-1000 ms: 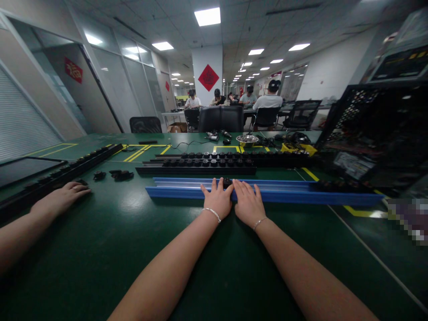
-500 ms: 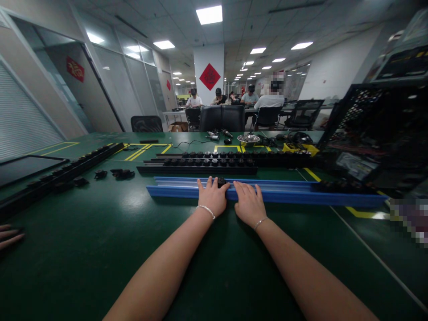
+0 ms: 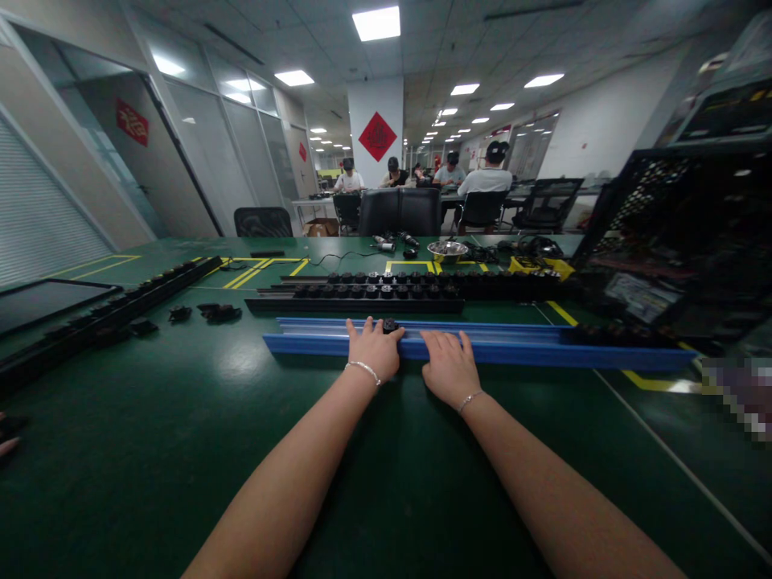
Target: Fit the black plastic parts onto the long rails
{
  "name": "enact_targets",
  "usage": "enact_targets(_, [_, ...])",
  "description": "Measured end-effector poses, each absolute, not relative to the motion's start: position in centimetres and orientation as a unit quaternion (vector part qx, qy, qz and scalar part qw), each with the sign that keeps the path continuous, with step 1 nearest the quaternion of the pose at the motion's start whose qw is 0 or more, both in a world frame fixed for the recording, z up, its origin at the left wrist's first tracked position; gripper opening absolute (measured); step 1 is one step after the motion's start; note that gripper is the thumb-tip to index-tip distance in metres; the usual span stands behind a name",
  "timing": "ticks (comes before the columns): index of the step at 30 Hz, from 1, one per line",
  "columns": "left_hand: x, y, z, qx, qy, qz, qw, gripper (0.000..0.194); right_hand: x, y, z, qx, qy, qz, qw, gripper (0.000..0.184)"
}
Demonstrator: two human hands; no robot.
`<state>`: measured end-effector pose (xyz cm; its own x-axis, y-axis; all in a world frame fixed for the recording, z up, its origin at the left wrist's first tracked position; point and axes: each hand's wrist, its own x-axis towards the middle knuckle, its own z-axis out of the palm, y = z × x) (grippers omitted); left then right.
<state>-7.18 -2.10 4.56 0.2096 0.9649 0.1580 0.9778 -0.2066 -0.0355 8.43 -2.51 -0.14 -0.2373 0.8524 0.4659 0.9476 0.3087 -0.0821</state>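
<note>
A long blue channel rail [image 3: 338, 346] lies across the green table in front of me. My left hand [image 3: 372, 351] reaches over its near wall. A small black round part [image 3: 389, 326] sits in the channel between the thumb and fingers of that hand. Just to the right, my right hand [image 3: 451, 366] grips the near wall, its fingers bent over the edge into the channel. The undersides of both hands are hidden. More black parts [image 3: 603, 334] sit inside the rail's right end.
Behind lie black rails [image 3: 355, 305] bearing rows of round black parts. Another loaded black rail [image 3: 121, 310] runs along the left, near loose black parts [image 3: 220, 314]. A metal bowl [image 3: 447, 251] and cables stand further back. Part of another person's hand [image 3: 9, 438] shows at the left edge.
My left hand has shifted slightly left along the blue rail, and the black round part has moved with it. My right hand stays in place. The other person's hand has drawn back leftward.
</note>
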Motion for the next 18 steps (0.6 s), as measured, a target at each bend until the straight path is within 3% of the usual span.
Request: enact_targets(18, [-9.1,-1.9,5.0,-0.772,-0.636,0.005,-0.004,0.065,8.6,-2.7,0.2,-0.578,-0.782,-0.101,0.209,0.055])
